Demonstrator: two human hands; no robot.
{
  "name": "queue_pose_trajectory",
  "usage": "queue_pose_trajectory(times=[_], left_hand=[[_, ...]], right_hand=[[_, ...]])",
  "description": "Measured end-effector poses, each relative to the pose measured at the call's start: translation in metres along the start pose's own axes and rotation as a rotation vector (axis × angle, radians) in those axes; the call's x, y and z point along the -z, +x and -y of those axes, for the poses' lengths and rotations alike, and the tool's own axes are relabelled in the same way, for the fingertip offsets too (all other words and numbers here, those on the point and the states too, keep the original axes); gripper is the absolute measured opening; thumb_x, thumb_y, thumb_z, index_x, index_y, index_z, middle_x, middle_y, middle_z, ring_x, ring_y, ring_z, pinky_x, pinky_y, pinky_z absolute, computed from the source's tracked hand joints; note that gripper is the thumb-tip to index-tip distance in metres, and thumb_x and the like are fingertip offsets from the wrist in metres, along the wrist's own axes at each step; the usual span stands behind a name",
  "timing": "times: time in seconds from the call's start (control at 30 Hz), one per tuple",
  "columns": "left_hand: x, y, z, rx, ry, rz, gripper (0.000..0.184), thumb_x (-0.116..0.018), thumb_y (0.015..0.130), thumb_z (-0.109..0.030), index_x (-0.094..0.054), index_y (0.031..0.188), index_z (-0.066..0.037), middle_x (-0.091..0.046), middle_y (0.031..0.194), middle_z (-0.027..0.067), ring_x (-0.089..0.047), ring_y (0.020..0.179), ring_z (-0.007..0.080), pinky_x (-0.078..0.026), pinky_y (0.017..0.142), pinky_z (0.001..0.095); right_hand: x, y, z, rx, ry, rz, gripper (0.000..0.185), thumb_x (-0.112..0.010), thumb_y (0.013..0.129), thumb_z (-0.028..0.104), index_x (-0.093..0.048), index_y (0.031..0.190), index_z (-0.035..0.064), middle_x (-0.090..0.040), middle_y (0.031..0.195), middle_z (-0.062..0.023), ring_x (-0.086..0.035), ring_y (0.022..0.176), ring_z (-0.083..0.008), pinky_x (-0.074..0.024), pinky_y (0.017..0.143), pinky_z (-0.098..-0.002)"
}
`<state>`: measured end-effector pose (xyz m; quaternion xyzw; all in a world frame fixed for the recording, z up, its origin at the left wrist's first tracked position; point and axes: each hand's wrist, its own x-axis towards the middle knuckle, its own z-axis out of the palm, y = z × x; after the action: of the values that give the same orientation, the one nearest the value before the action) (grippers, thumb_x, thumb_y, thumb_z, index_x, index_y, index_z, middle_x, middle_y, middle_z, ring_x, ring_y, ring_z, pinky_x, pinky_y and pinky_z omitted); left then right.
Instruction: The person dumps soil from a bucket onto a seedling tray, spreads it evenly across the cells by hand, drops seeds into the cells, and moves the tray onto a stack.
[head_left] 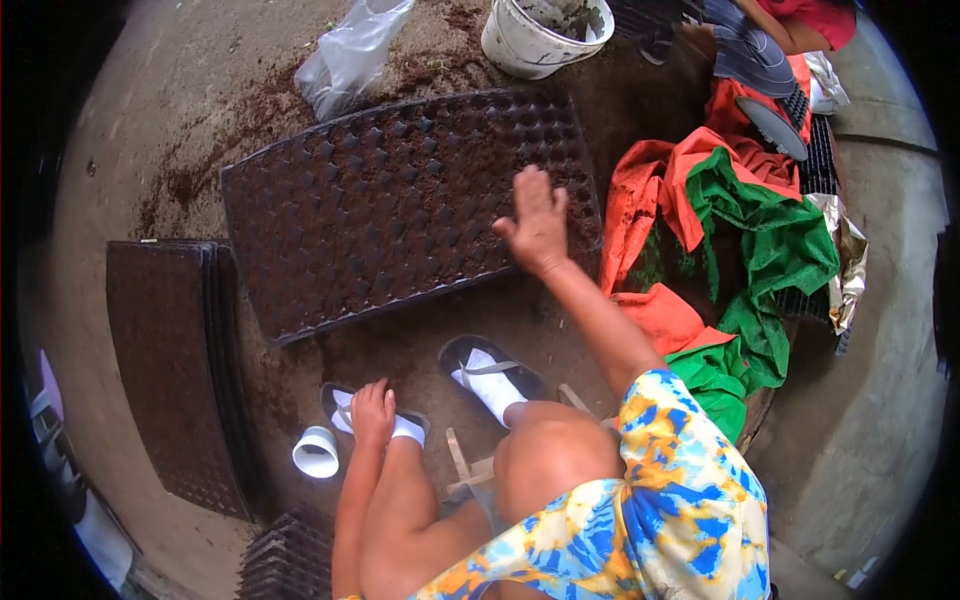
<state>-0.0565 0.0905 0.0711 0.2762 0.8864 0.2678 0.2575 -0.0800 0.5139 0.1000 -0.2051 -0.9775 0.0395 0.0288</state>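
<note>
My right hand (538, 222) is over the right part of a large black seedling tray (380, 205), palm down with its fingers stretched out. Dark soil fills many of the tray's cells and is spread over its top. At the upper right of the tray, the cells show as a clearer grid. I cannot tell whether the hand touches the soil. My left hand (374, 412) hangs by my left shin, above the foot in a white sock and sandal. Its fingers are extended side by side, and it holds nothing.
Left of the tray lies a stack of soil-filled trays (170, 360). A white cup (316, 452) rests near my left foot. Behind the tray are a plastic bag (352, 55) and a white bucket (545, 40). Red and green cloth (765, 240) lies at right, near another seated person (760, 50).
</note>
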Motion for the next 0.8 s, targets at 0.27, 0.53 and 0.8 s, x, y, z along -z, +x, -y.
queue_pose_trajectory(times=[0.27,0.53,0.8], left_hand=[[0.002,-0.001,0.000,0.011,-0.020,0.009,0.028,-0.052,0.088,-0.021,-0.060,0.108,-0.003,-0.060,0.099,0.0148,-0.055,0.095,0.0332,-0.041,0.087,0.0436],[0.004,0.002,-0.001,0.018,-0.043,0.006,0.027,-0.052,0.088,-0.020,-0.060,0.107,-0.003,-0.060,0.096,0.0154,-0.055,0.092,0.0338,-0.042,0.085,0.0438],[0.006,0.006,-0.004,-0.014,-0.033,0.046,0.026,-0.054,0.087,-0.019,-0.059,0.106,-0.002,-0.060,0.095,0.0155,-0.055,0.091,0.0346,-0.042,0.083,0.0443]], right_hand=[[0.001,-0.001,-0.033,0.017,-0.055,0.052,0.088,-0.032,0.085,0.069,-0.018,0.147,0.0075,-0.014,0.154,-0.0106,-0.011,0.143,-0.0239,-0.0070,0.112,-0.0505],[0.003,-0.076,-0.059,-0.578,-0.010,0.015,0.104,-0.041,0.080,0.073,-0.009,0.146,-0.0019,-0.009,0.153,-0.0211,-0.005,0.142,-0.0334,-0.0035,0.112,-0.0531],[-0.007,0.067,-0.084,-0.302,0.044,-0.138,0.099,-0.038,0.082,0.072,-0.019,0.144,-0.0021,-0.019,0.151,-0.0198,-0.015,0.141,-0.0311,-0.0108,0.112,-0.0499]])
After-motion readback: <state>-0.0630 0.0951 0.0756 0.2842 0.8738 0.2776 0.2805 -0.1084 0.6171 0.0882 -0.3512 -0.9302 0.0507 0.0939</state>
